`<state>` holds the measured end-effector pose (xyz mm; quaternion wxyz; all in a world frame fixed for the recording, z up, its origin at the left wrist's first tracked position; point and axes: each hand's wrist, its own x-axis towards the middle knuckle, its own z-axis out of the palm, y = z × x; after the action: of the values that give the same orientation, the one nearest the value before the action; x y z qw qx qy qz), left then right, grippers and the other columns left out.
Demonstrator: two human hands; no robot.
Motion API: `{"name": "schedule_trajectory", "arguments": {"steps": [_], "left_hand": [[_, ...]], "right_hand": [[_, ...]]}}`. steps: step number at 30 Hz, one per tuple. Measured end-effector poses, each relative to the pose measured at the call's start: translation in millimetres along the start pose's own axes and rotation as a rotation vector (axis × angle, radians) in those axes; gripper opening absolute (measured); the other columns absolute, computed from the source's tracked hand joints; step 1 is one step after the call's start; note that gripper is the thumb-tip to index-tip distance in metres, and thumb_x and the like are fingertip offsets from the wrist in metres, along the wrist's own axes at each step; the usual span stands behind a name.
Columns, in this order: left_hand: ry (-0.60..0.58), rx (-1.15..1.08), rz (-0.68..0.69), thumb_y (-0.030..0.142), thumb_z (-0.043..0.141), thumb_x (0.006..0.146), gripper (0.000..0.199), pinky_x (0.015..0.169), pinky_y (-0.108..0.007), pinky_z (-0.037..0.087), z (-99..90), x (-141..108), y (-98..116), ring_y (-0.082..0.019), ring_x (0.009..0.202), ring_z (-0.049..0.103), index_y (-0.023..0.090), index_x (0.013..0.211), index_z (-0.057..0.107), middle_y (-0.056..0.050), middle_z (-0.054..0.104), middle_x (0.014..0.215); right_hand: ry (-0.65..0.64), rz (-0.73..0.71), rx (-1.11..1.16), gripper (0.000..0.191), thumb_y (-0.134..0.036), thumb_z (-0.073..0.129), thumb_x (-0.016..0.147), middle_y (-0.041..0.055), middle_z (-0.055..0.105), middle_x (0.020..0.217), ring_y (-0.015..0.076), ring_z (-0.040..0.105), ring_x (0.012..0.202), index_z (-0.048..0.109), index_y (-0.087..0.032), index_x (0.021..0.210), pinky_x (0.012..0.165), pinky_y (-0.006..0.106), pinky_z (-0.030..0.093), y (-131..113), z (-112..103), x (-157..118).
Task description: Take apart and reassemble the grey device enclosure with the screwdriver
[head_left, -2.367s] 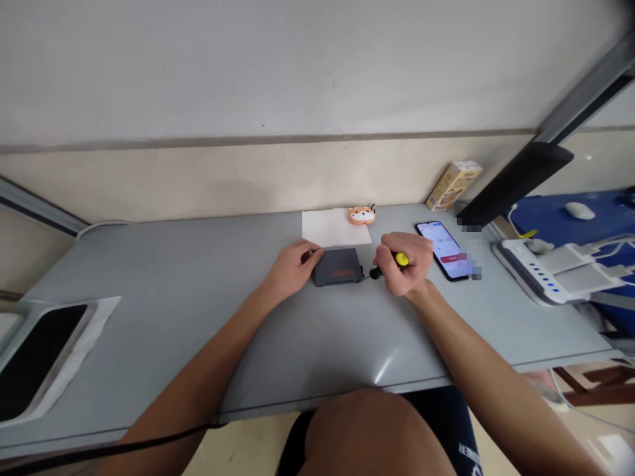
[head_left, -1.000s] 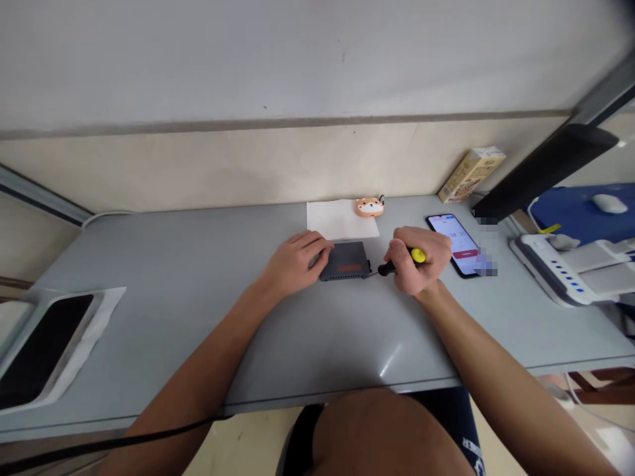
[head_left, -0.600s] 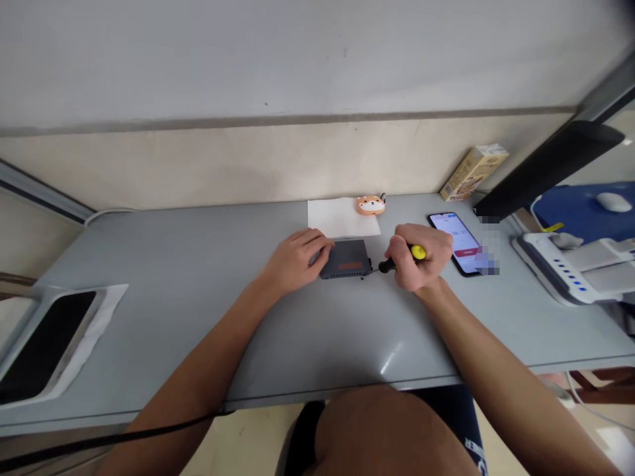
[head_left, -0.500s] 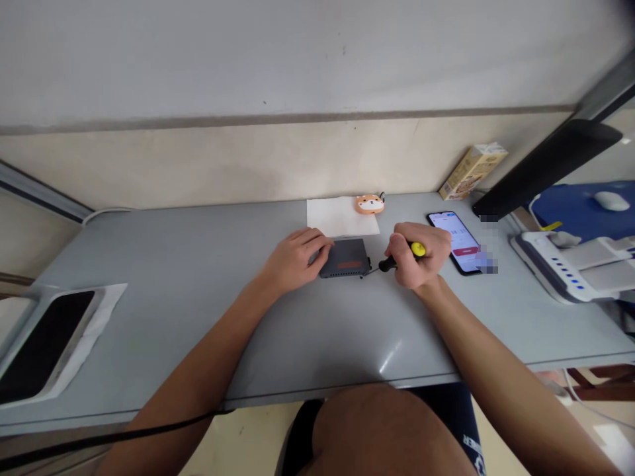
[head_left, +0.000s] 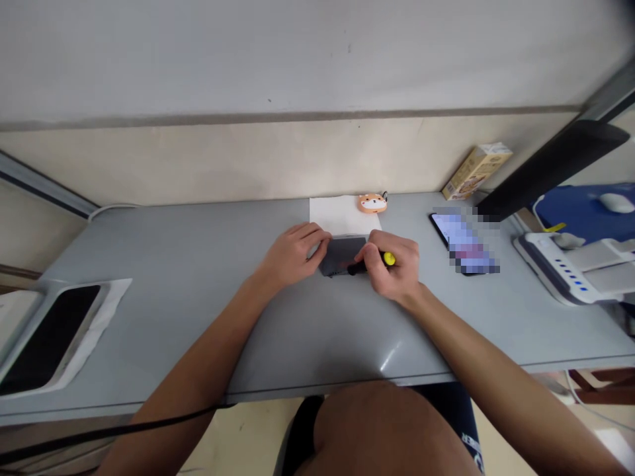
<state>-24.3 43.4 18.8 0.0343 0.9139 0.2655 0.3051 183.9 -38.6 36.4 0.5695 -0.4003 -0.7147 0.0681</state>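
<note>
A small, flat, dark grey box [head_left: 346, 248] lies on the grey desk [head_left: 198, 264] in front of me. My left hand [head_left: 294, 254] is closed at its left edge, thumb at the near side and fingers at the far corner. In my right hand [head_left: 401, 268] is a screwdriver [head_left: 389, 258] with a black handle and a yellow end, gripped in a fist. Its black front end reaches over the box's near right part. The tip is too small to make out, so I cannot tell exactly where it touches.
White paper [head_left: 332, 211] lies behind the box, with an orange animal-faced case [head_left: 372, 203] on it. To the right are a phone [head_left: 464, 244], a carton [head_left: 476, 172] and a white device with blue lights [head_left: 565, 268]. A black-screened tablet [head_left: 52, 337] lies left.
My right hand has moved left with the screwdriver, from beside the box's right edge to over its near right part. My left hand stays at the box's left edge.
</note>
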Motion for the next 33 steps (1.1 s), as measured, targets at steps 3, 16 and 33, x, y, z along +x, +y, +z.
{"name": "schedule_trajectory", "arguments": {"steps": [3,16,33], "left_hand": [[0.019,0.014,0.019,0.018,0.049,0.103,0.019,0.088,-0.035,0.054,-0.1,0,0,-0.020,0.089,0.067,0.018,0.101,0.067,-0.005,0.073,0.097],[0.025,-0.044,0.014,0.016,0.054,0.099,0.016,0.083,-0.035,0.053,-4.4,0,2,-0.019,0.085,0.066,0.019,0.098,0.069,-0.005,0.072,0.094],[-0.287,-0.373,-0.231,0.033,0.064,0.098,0.014,0.071,-0.030,0.047,-8.7,1,19,-0.014,0.076,0.062,0.024,0.097,0.075,-0.001,0.068,0.094]], "right_hand": [[0.016,-0.006,0.024,0.034,-0.018,0.052,0.096,-0.0001,0.058,0.056,0.0109,0.050,0.052,0.061,-0.020,0.064,0.054,0.028,0.037,0,1,0],[0.022,0.034,0.027,0.037,-0.019,0.050,0.098,0.0002,0.061,0.057,0.0104,0.051,0.052,0.063,-0.019,0.063,0.053,0.029,0.037,-1,-2,2],[0.405,0.455,0.097,0.038,-0.025,0.049,0.093,-0.0002,0.052,0.058,0.0120,0.045,0.056,0.060,-0.020,0.057,0.054,0.026,0.037,27,-12,15]]}}
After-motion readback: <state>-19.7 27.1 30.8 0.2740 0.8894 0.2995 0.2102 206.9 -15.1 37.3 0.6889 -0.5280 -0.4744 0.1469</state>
